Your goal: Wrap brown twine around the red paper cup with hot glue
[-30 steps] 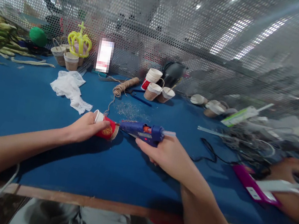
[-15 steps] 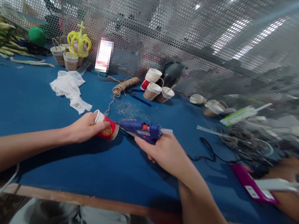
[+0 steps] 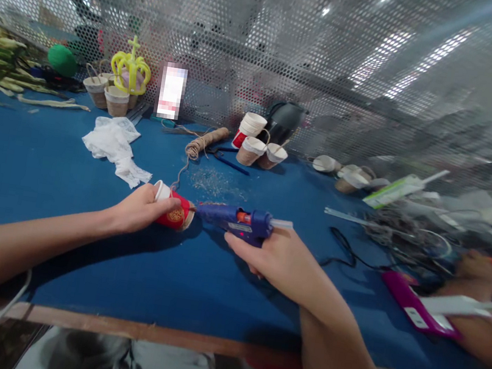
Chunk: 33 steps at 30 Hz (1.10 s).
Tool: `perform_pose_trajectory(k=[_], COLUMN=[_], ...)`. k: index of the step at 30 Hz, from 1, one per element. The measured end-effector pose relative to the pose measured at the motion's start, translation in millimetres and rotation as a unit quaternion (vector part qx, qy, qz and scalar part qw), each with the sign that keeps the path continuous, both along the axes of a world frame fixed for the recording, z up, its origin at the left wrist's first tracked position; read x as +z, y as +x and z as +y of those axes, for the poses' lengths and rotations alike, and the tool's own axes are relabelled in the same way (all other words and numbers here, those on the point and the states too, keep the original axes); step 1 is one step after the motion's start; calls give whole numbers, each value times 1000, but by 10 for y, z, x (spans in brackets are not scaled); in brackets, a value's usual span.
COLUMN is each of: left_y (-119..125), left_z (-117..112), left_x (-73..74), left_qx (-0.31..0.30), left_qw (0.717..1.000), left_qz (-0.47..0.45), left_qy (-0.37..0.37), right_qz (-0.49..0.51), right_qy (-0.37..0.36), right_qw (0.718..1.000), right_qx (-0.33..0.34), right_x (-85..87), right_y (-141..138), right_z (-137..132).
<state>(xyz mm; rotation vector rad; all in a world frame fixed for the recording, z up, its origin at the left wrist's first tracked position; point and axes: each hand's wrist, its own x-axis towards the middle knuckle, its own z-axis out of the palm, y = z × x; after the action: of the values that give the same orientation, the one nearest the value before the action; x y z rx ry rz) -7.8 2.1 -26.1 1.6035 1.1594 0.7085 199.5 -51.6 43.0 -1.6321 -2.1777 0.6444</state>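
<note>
My left hand (image 3: 140, 210) is closed round a red paper cup (image 3: 174, 213) lying on its side on the blue table (image 3: 44, 173). In my right hand (image 3: 276, 257) I grip a blue hot glue gun (image 3: 240, 221), its nozzle touching the cup's bottom edge. A strand of brown twine (image 3: 199, 143) runs from a spool at the back down to the cup.
White cloth (image 3: 115, 146) lies at the left. Twine-wrapped cups (image 3: 256, 146) stand by the mesh wall, with a yellow crown (image 3: 130, 71) and more cups at the far left. On the right another person's hand (image 3: 478, 268) works among cables, beside a purple tool (image 3: 414, 299).
The glue gun and my right hand have shifted slightly right and down. The other person's hand at the right has moved a little. The cup stays put.
</note>
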Motion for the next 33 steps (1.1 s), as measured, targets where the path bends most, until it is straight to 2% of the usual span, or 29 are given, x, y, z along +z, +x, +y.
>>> perform_pose_trajectory(k=[6, 13, 21, 28, 33], left_y=[-9, -6, -17, -6, -16], left_z=[21, 7, 23, 14, 12], left_x=[-16, -22, -33, 4, -17], left_qx=[7, -5, 3, -28, -40], left_qw=[1000, 1000, 1000, 996, 994], left_qz=[-15, -18, -17, -66, -86], left_qy=[-9, -1, -9, -47, -59], right_qz=[-13, -34, -15, -6, 11], right_qy=[13, 50, 23, -1, 8], right_qw=[999, 998, 999, 999, 999], right_qx=[27, 26, 32, 44, 48], right_x=[3, -7, -4, -20, -10], right_y=[7, -4, 8, 36, 31], right_z=[-21, -13, -31, -48, -47])
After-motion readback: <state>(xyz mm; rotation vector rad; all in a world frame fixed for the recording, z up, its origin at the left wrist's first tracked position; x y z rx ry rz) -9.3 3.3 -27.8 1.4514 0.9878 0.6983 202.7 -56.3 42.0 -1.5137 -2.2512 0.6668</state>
